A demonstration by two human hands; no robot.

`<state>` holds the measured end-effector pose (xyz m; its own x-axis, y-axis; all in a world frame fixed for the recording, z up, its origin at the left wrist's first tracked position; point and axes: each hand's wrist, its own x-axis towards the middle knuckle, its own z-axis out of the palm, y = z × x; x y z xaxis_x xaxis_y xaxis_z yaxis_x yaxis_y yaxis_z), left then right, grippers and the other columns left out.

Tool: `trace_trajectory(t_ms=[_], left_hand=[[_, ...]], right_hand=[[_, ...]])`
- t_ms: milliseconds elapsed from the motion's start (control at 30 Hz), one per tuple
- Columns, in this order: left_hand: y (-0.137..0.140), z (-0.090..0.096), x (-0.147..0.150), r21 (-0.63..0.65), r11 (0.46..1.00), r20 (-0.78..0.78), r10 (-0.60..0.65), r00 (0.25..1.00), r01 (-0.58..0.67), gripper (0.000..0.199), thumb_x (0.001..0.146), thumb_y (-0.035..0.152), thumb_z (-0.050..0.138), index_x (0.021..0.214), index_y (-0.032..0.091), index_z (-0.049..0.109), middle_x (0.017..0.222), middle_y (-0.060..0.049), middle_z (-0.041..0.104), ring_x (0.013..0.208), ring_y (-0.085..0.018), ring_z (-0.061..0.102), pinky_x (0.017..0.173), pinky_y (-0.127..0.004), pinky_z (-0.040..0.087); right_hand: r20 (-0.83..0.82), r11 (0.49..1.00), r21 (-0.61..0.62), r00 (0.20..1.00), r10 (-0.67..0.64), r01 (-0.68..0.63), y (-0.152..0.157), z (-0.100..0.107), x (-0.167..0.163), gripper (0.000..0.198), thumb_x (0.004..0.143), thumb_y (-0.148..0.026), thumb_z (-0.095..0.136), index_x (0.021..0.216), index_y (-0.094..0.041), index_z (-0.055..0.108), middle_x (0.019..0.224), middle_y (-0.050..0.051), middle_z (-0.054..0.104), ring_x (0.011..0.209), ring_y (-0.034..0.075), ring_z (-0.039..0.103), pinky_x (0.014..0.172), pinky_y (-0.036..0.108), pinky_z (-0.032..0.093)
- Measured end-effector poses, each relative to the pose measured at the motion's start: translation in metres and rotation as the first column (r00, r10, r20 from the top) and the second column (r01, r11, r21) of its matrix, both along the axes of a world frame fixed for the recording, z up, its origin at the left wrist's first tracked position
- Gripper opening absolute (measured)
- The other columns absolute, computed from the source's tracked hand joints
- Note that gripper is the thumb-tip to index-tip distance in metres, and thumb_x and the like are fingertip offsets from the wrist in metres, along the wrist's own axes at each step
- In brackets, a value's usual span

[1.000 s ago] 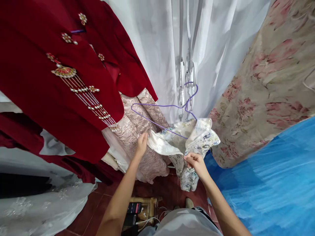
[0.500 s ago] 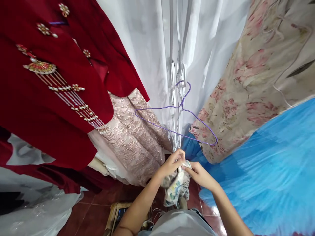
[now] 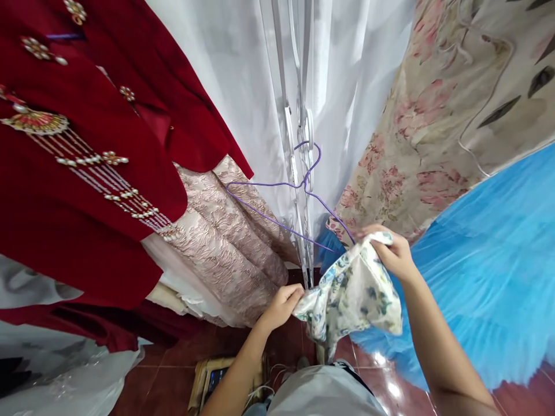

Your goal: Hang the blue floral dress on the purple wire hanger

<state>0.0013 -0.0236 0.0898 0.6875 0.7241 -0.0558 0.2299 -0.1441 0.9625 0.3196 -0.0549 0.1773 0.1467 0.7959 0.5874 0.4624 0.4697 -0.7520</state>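
A small white garment with a blue and green floral print is stretched between my hands; its exact kind is unclear. My left hand pinches one end of it, low beside the metal stand. Higher and to the right, my right hand grips the opposite upper edge, fingers partly behind the cloth. A purple wire hanger hangs from the white stand in front of me. The garment covers the hanger's right lower corner, and I cannot tell whether they touch.
A red jacket with beaded ornaments and a pink brocade skirt hang on the left. A floral beige dress and a blue tulle skirt hang on the right. The white metal stand rises ahead. A wooden stool-like thing stands on the tiled floor.
My hands have moved apart, my right hand up and to the right. The bunched garment is now spread out between them, overlapping the hanger's right end. The view has shifted slightly.
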Motion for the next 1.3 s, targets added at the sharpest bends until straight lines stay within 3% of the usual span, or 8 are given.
trace_trajectory(t_ms=[100,200,333,467,733,900,1067,1300], left_hand=[[0.002,0.018,-0.014,-0.020,0.998,0.040,-0.061,0.997,0.062,0.074,0.083,0.087,0.038,0.086,0.016,0.057,0.074,0.000,0.048,0.069,-0.014,0.040,0.062,-0.025,0.034],[0.011,0.034,-0.033,0.197,0.976,-0.163,-0.063,0.985,0.095,0.053,0.087,0.068,0.055,0.082,0.016,0.060,0.073,0.001,0.050,0.071,-0.014,0.043,0.067,-0.026,0.036],[0.052,0.048,-0.074,0.592,0.803,-0.399,0.212,0.892,0.074,0.021,0.088,0.038,0.062,0.084,0.018,0.067,0.093,-0.006,0.063,0.095,-0.023,0.055,0.089,-0.036,0.042],[0.114,0.068,-0.103,0.713,0.697,-0.462,0.383,0.800,0.078,0.019,0.086,0.028,0.062,0.103,0.022,0.066,0.112,-0.007,0.065,0.111,-0.028,0.055,0.100,-0.044,0.041],[0.199,0.163,-0.067,0.925,0.381,-0.246,0.611,0.752,-0.006,0.030,0.081,0.009,0.052,0.109,0.017,0.056,0.113,-0.014,0.060,0.111,-0.034,0.053,0.095,-0.048,0.047],[0.192,0.171,-0.046,0.905,0.420,-0.201,0.293,0.935,0.063,0.051,0.068,-0.004,0.044,0.113,0.017,0.056,0.121,-0.011,0.060,0.122,-0.027,0.054,0.108,-0.043,0.045],[0.170,0.156,-0.025,0.850,0.525,-0.108,0.231,0.967,-0.031,0.031,0.087,0.012,0.052,0.116,0.018,0.058,0.121,-0.009,0.064,0.119,-0.024,0.060,0.106,-0.041,0.048],[0.159,0.164,0.008,0.894,0.442,-0.041,0.248,0.968,-0.076,0.026,0.094,0.027,0.059,0.120,0.021,0.060,0.128,-0.011,0.061,0.128,-0.024,0.055,0.111,-0.040,0.044]], right_hand=[[-0.115,0.995,-0.097,0.993,0.020,-0.031,0.049,0.011,-0.014,0.031,0.091,-0.045,0.062,0.091,-0.019,0.079,0.083,0.006,0.074,0.076,0.021,0.066,0.074,0.032,0.054],[-0.259,0.961,-0.198,0.956,0.140,-0.194,0.079,0.023,-0.032,0.039,0.085,-0.053,0.068,0.095,-0.017,0.079,0.076,0.002,0.073,0.064,0.016,0.062,0.062,0.026,0.050],[-0.505,0.877,-0.308,0.845,0.178,-0.368,0.077,0.036,-0.037,0.041,0.077,-0.056,0.078,0.093,-0.018,0.079,0.069,0.002,0.072,0.058,0.016,0.063,0.057,0.025,0.051],[-0.572,0.837,-0.412,0.818,0.070,-0.360,0.061,0.046,-0.022,0.042,0.065,-0.056,0.087,0.074,-0.017,0.074,0.061,0.003,0.070,0.050,0.017,0.061,0.049,0.026,0.050],[-0.563,0.836,-0.448,0.826,0.010,-0.316,0.053,0.066,-0.020,0.048,0.054,-0.057,0.092,0.069,-0.016,0.072,0.060,0.002,0.069,0.049,0.014,0.059,0.046,0.023,0.045],[-0.561,0.808,-0.490,0.828,-0.006,-0.326,0.051,0.064,-0.009,0.049,0.058,-0.060,0.089,0.067,-0.016,0.069,0.058,0.003,0.067,0.050,0.016,0.060,0.047,0.025,0.046],[-0.474,0.793,-0.508,0.878,0.068,-0.336,0.061,0.061,0.001,0.044,0.068,-0.056,0.086,0.069,-0.016,0.068,0.059,0.001,0.067,0.051,0.015,0.058,0.047,0.024,0.043],[-0.269,0.880,-0.438,0.961,0.067,-0.184,0.050,0.058,-0.002,0.051,0.086,-0.066,0.065,0.111,-0.022,0.073,0.103,0.007,0.076,0.094,0.026,0.070,0.076,0.031,0.055]])
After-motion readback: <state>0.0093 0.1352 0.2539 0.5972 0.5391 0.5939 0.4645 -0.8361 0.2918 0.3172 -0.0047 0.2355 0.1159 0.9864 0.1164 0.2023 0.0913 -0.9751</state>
